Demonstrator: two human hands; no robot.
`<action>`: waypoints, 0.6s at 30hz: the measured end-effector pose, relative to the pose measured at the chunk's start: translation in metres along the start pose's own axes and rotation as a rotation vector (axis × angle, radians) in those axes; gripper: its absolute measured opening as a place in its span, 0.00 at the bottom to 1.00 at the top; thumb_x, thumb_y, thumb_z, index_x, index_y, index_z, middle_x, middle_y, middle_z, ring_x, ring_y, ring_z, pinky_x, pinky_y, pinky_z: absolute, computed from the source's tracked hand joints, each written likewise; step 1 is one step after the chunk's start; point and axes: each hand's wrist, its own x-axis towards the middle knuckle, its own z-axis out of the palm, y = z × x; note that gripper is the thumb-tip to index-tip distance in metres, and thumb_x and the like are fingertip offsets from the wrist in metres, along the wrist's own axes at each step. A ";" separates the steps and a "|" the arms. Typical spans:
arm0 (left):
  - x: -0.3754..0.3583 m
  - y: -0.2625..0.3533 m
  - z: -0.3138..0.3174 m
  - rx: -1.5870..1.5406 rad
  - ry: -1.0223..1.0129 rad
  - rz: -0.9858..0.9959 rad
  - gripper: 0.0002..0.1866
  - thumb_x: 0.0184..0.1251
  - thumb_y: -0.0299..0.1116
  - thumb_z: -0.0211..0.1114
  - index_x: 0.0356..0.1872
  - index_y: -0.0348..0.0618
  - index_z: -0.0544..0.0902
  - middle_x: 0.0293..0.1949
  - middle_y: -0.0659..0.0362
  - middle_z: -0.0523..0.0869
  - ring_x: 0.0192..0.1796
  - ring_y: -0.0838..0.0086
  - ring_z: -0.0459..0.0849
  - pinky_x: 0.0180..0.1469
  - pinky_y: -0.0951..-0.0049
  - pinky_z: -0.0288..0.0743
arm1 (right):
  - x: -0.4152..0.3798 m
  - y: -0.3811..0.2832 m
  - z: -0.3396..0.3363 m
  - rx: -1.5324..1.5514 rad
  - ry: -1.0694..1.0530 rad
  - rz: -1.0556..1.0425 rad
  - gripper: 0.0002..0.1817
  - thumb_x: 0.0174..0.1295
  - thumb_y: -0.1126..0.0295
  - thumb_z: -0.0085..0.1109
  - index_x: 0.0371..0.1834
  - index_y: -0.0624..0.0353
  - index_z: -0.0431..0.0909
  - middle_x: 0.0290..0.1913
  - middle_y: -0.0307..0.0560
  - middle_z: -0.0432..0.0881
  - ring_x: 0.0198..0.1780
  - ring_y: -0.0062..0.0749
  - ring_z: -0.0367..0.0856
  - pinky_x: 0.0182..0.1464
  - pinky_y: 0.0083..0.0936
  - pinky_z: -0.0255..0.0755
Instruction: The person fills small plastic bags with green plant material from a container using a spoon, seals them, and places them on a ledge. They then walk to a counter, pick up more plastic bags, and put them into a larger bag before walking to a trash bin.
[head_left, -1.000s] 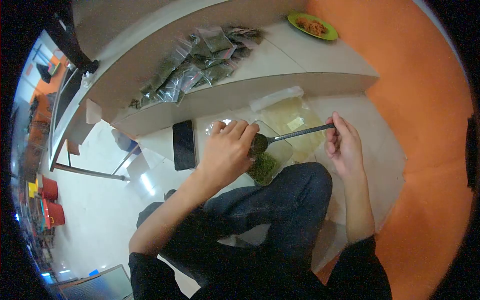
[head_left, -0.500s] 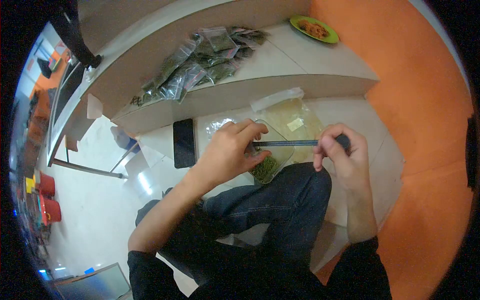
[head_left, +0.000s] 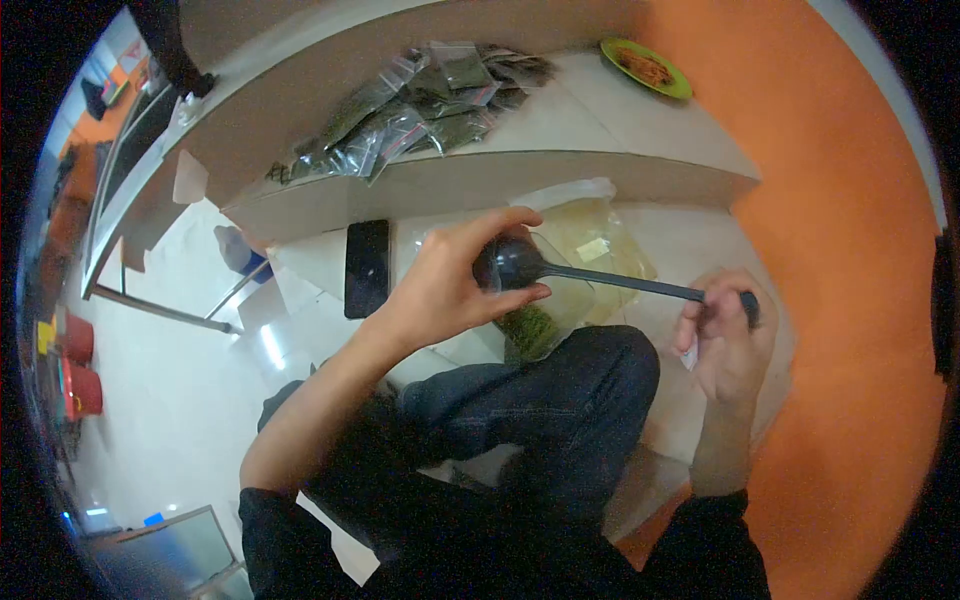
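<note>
My right hand (head_left: 728,335) grips the end of a long black ladle (head_left: 620,282), its fingers closed round the handle. Under those fingers a small pale scrap (head_left: 690,354) shows. The ladle's round bowl sits between the thumb and curved forefinger of my left hand (head_left: 450,275). What else my left hand holds is hidden behind the bowl, and I cannot tell what it is. Just below, a clear plastic container (head_left: 582,303) holds green dried flakes (head_left: 527,332) and stands against my knee. Behind it lies a clear bag (head_left: 610,235) with a yellowish tint and a pale label.
A black phone (head_left: 367,270) lies left of my left hand. On the raised step are many filled zip bags (head_left: 430,105) in a heap and a green plate (head_left: 678,85) of food. An orange wall (head_left: 840,270) closes the right side. Another person's dark-clothed leg (head_left: 165,45) shows far left.
My right hand has moved right and slightly down, drawing the ladle with it. The ladle's bowl now shows in front of my left hand, where it was hidden before. The view shifted slightly.
</note>
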 end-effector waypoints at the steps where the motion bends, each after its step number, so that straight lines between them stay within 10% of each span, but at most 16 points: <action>1: 0.000 0.000 -0.001 0.000 0.010 0.023 0.29 0.44 0.33 0.77 0.51 0.41 0.77 0.39 0.56 0.85 0.44 0.71 0.84 0.49 0.72 0.75 | -0.005 0.000 -0.005 0.019 0.049 -0.001 0.12 0.65 0.66 0.54 0.33 0.66 0.71 0.28 0.49 0.76 0.20 0.30 0.76 0.22 0.26 0.73; 9: -0.001 -0.006 -0.011 -0.302 0.012 -0.116 0.27 0.55 0.28 0.70 0.57 0.37 0.72 0.47 0.52 0.83 0.49 0.69 0.82 0.53 0.71 0.74 | -0.020 0.003 -0.025 0.087 0.268 0.036 0.15 0.67 0.61 0.53 0.33 0.64 0.69 0.28 0.47 0.74 0.18 0.27 0.71 0.18 0.22 0.67; 16: 0.001 -0.010 -0.027 -0.777 0.072 -0.159 0.23 0.71 0.33 0.52 0.64 0.38 0.63 0.55 0.46 0.77 0.54 0.61 0.79 0.58 0.64 0.72 | -0.003 0.034 0.009 -0.455 -0.146 0.415 0.13 0.62 0.65 0.60 0.39 0.65 0.76 0.28 0.44 0.76 0.23 0.24 0.76 0.24 0.20 0.71; 18: -0.001 -0.010 -0.031 -0.912 0.081 -0.150 0.24 0.72 0.37 0.50 0.65 0.38 0.62 0.57 0.44 0.75 0.57 0.59 0.78 0.59 0.61 0.71 | 0.000 0.039 0.026 -0.723 -0.173 0.119 0.16 0.59 0.65 0.63 0.42 0.66 0.76 0.31 0.45 0.78 0.26 0.24 0.77 0.28 0.19 0.72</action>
